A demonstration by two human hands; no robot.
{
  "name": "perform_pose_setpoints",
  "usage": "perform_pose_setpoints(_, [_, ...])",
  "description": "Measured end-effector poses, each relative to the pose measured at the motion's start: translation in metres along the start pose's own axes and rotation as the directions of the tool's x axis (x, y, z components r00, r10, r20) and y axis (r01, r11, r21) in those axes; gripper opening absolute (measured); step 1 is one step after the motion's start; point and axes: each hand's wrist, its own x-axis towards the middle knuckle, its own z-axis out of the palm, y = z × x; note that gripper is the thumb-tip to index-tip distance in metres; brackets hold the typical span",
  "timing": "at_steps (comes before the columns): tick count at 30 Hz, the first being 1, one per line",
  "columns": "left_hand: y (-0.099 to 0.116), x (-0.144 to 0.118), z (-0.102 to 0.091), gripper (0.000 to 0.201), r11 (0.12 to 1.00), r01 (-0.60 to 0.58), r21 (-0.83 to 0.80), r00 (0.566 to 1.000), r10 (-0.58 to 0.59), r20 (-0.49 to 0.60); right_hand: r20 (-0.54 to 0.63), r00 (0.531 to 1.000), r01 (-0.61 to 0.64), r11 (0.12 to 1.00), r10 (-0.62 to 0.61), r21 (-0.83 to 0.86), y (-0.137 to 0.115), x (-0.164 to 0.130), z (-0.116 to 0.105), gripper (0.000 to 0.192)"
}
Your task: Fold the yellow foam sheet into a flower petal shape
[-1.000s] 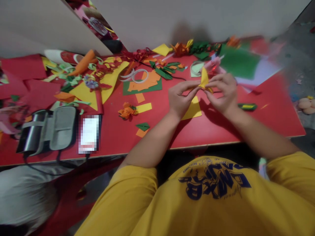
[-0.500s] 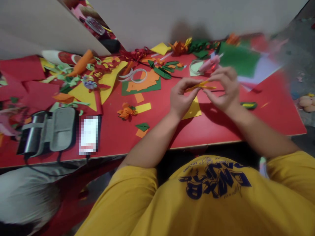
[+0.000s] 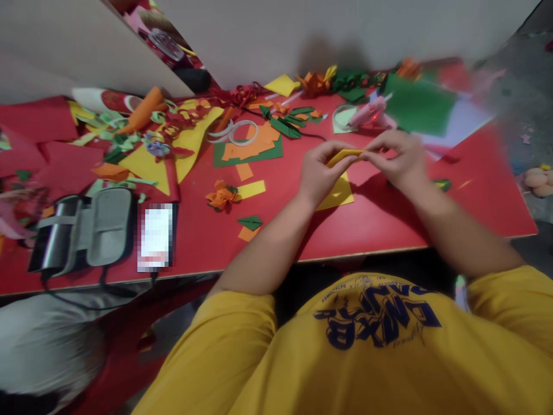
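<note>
showing a person in a yellow shirt [image 3: 371, 351] at a red table [image 3: 380, 222], near to far. just beyond the table's near edge, a yellow paper sheet [image 3: 339, 195] lies flat. above that sheet, the left hand [image 3: 319, 176] and right hand [image 3: 400, 161] meet, fingertips of each pinched together on opposite ends of a folded yellow paper strip [image 3: 344, 155], held clear of the table. left of the sheet, an orange paper flower [image 3: 221, 195]. beyond the hands, a pink glue gun [image 3: 368, 113] and green paper [image 3: 419, 106] by the wall.
</note>
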Motion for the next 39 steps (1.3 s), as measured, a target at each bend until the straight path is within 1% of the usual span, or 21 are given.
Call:
perform_pose_setpoints(2, [0.004,0.000,-0.001,0.038,0.999,0.032,0.021,0.999,-0.032,0.009,0.018,0.995,-0.098,0.994,0.097,0.058,0.004,0.000,0.002,0.014])
perform_pose_setpoints(4, [0.009,0.001,-0.002,0.032,0.999,0.039,0.026,0.999,-0.039,0.010,0.043,0.983,-0.185,0.974,0.181,0.133,0.008,0.000,0.003,0.017])
perform_pose_setpoints(7, [0.014,0.002,-0.003,0.028,0.998,0.037,0.050,0.999,-0.037,0.010,0.079,0.966,-0.258,0.946,0.247,0.198,0.011,0.001,0.005,0.023])
perform_pose_setpoints(10, [0.017,0.002,-0.003,0.030,0.995,0.063,0.084,0.998,-0.065,0.026,0.081,0.972,-0.232,0.958,0.221,0.169,0.005,0.000,0.004,0.024])
perform_pose_setpoints(13, [0.018,0.002,-0.003,0.036,0.992,0.104,0.073,0.993,-0.108,0.050,0.087,0.980,-0.185,0.977,0.177,0.106,-0.003,0.000,0.001,0.018])
perform_pose_setpoints(16, [0.018,0.002,-0.003,0.043,0.991,0.122,0.060,0.991,-0.125,0.054,0.086,0.977,-0.201,0.976,0.194,0.081,-0.004,0.001,0.000,0.018])
perform_pose_setpoints(19, [0.017,0.003,-0.003,0.048,0.993,0.109,0.049,0.994,-0.110,0.026,0.089,0.970,-0.235,0.968,0.227,0.090,-0.001,0.002,-0.001,0.019])
perform_pose_setpoints(23, [0.012,0.004,-0.002,0.047,0.994,0.106,-0.007,0.994,-0.106,-0.002,0.108,0.964,-0.253,0.963,0.243,0.088,0.000,0.003,0.001,0.021])
perform_pose_setpoints(26, [0.009,0.004,-0.003,0.044,0.989,0.145,-0.034,0.989,-0.145,0.003,0.108,0.962,-0.260,0.961,0.250,0.090,-0.001,0.001,0.003,0.019])
perform_pose_setpoints(28, [0.009,0.005,-0.003,0.038,0.986,0.167,-0.023,0.986,-0.167,0.021,0.110,0.960,-0.269,0.957,0.258,0.108,-0.001,0.000,0.005,0.018])
perform_pose_setpoints(31, [0.012,0.006,-0.004,0.028,0.985,0.173,0.013,0.983,-0.173,0.057,0.143,0.950,-0.298,0.944,0.278,0.140,0.001,-0.003,0.007,0.022])
perform_pose_setpoints(33, [0.012,0.007,-0.005,0.027,0.985,0.173,0.015,0.982,-0.173,0.077,0.174,0.937,-0.330,0.930,0.302,0.163,0.002,-0.003,0.004,0.026])
perform_pose_setpoints(37, [0.003,0.009,-0.007,0.036,0.978,0.208,-0.034,0.976,-0.205,0.076,0.257,0.900,-0.412,0.882,0.353,0.231,0.002,0.000,-0.003,0.026])
perform_pose_setpoints(39, [-0.003,0.009,-0.007,0.041,0.977,0.207,-0.049,0.977,-0.204,0.060,0.273,0.888,-0.439,0.861,0.371,0.258,0.002,0.001,-0.003,0.026])
